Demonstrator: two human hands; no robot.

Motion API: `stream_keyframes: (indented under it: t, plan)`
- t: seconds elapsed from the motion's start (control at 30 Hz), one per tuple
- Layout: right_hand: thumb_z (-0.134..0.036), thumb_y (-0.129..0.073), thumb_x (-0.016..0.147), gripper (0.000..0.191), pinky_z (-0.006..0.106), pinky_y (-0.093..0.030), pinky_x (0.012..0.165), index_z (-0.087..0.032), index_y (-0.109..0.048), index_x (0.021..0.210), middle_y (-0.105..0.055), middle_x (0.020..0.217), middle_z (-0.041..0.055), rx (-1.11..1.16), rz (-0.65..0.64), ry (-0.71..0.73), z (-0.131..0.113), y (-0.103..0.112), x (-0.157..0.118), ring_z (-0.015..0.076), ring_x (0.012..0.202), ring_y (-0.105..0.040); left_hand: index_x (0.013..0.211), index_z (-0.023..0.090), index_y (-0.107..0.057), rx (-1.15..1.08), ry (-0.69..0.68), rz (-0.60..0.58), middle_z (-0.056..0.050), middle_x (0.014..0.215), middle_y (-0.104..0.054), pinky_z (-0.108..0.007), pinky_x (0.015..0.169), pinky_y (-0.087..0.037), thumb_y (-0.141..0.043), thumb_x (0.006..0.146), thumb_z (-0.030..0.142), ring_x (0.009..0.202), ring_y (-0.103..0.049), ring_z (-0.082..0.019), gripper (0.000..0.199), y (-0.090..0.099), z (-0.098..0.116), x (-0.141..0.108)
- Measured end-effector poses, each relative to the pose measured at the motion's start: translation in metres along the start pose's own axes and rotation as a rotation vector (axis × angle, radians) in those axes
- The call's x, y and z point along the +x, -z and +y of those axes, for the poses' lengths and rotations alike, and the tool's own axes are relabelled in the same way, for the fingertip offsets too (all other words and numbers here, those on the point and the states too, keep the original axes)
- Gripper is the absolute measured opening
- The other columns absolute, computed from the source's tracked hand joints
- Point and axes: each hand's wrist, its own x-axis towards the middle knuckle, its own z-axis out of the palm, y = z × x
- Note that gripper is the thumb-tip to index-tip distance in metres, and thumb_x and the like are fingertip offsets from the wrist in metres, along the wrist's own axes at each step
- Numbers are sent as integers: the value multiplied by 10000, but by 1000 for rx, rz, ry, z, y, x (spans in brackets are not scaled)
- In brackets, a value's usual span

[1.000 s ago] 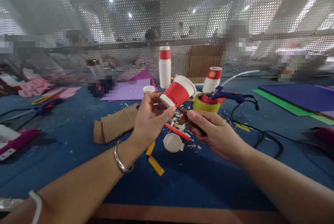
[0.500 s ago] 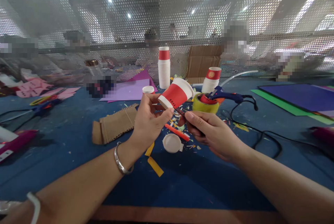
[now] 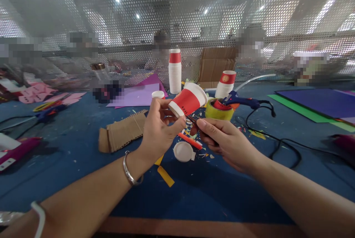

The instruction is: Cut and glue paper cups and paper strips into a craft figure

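My left hand (image 3: pixel 163 128) is closed round the base end of a red and white paper cup (image 3: pixel 189 101), which is tilted with its rim to the upper right. My right hand (image 3: pixel 222 138) is closed on a slim dark tool that looks like a pair of scissors (image 3: pixel 191 119); its handles are hidden by my fingers. The tip of the tool meets the lower side of the cup near my left thumb. Below the hands lie a round white cut-off cup piece (image 3: pixel 183 151) with a small tab and an orange-red stick (image 3: pixel 190 141).
Behind stand stacked paper cups (image 3: pixel 175 75) and a shorter cup stack (image 3: pixel 226 84). A blue glue gun (image 3: pixel 241 101) rests on a yellow tape roll (image 3: pixel 219 112), its cord trailing right. Cardboard (image 3: pixel 124 130), yellow strips (image 3: pixel 165 176), purple paper (image 3: pixel 135 95) and paper scraps lie about.
The cup has turned very slightly in my left hand, with its printed marks shifted. My right hand and the tool stay almost where they were.
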Motion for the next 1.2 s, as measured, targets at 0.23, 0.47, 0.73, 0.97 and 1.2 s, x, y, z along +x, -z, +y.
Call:
stream_keyframes:
  t: [0.23,0.47,0.73,0.97,1.2]
  plan:
    - [-591,-618,892,433,249,-103,417,-180,-595,759,-296,539,-88,29,26,0,-3,-1,-2,58,456,-181,1079,214,-531,80,-15,-35,-67,1049,-679,-327,771,-585,-801,757,281,885,-689,-184,425,4,2,0]
    - [-634,-677,820,479,246,-92,413,-178,-565,729,-314,534,-86,66,62,-34,-3,-3,0,50,450,-194,1094,216,-545,171,-64,-82,-45,990,-706,-324,796,-600,-827,713,220,887,-707,-193,474,-2,-3,-6]
    - [-612,-667,838,453,238,-112,414,-179,-580,738,-336,535,-77,123,103,12,-4,-4,1,58,464,-196,1074,200,-559,97,27,-89,-66,987,-726,-377,815,-620,-845,709,259,886,-721,-210,468,-7,1,-5]
    - [-639,-643,839,471,249,-114,423,-188,-569,729,-337,548,-68,149,119,-19,1,-4,2,66,470,-198,1052,208,-581,152,-64,-94,-47,981,-740,-356,817,-619,-841,710,194,910,-733,-211,429,-5,1,-5]
    - [-618,-684,814,438,251,-120,426,-193,-609,744,-385,623,-38,180,140,-14,-4,-6,2,84,511,-199,1029,209,-605,189,16,-131,-56,957,-748,-322,697,-615,-835,730,258,863,-729,-214,381,-3,8,-2]
